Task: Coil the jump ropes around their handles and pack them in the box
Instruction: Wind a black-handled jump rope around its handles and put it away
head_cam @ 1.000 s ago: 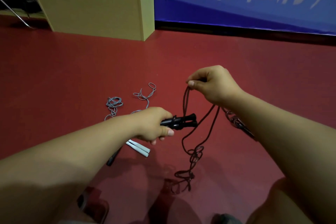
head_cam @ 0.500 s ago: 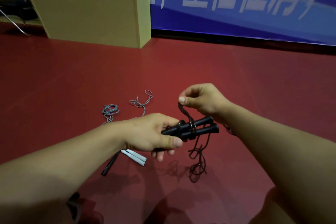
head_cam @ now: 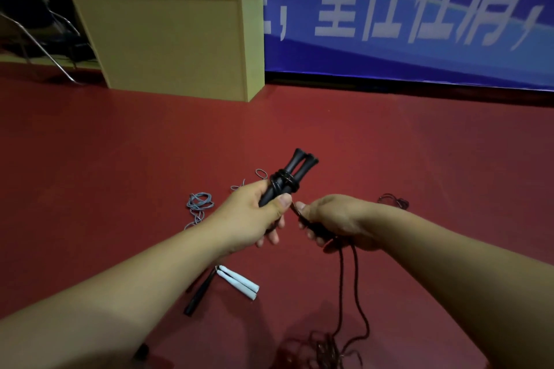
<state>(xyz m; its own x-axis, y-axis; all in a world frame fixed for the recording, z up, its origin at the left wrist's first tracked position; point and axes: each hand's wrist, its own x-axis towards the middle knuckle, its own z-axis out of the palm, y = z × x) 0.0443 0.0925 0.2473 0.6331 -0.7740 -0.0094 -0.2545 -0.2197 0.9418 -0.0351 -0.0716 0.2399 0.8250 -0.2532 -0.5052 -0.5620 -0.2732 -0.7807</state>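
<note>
My left hand (head_cam: 254,219) grips two black jump-rope handles (head_cam: 295,172) held side by side, tips pointing up and away. A few turns of dark rope (head_cam: 283,181) circle the handles just above my thumb. My right hand (head_cam: 329,219) sits close beside it, fingers curled round the same rope, whose loose length (head_cam: 353,293) hangs down to a tangle on the floor. A second jump rope lies on the floor: white handles (head_cam: 239,281) under my left forearm and grey cord (head_cam: 199,204) farther back.
A single black handle (head_cam: 199,296) lies beside the white ones. More dark rope (head_cam: 394,201) shows behind my right wrist. A tan box-like panel (head_cam: 174,42) stands at the back left, a blue banner (head_cam: 389,9) behind it. The floor (head_cam: 120,144) is red.
The handles have swung from pointing right to pointing up and away. My right hand has dropped from above the handles to beside my left thumb, pulling the rope down. The camera has tilted up.
</note>
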